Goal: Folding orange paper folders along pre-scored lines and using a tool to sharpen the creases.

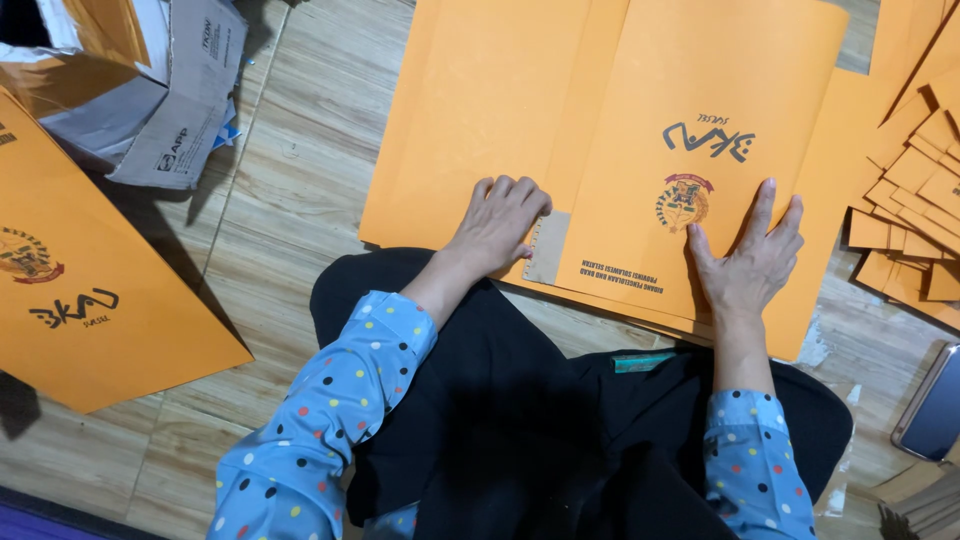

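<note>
Head view: the left hand (pixel 497 228), fingers curled, presses the folded edge of the orange folder (pixel 700 160) lying on the floor (pixel 290 190) at 12 o'clock, likely creasing it. The right hand (pixel 750 262) lies open and flat, pinning it. Cardboard box (pixel 150 90) at 10 o'clock, paper scraps (pixel 915 190) and phone (pixel 932 408) at 3, nothing blocking.

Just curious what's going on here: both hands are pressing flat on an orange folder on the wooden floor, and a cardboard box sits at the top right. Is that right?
Not quite. The head view shows the cardboard box at the top left, not the top right; small orange paper pieces lie at the right. The rest holds: left hand and right hand rest on the orange folder on the wooden floor.
</note>
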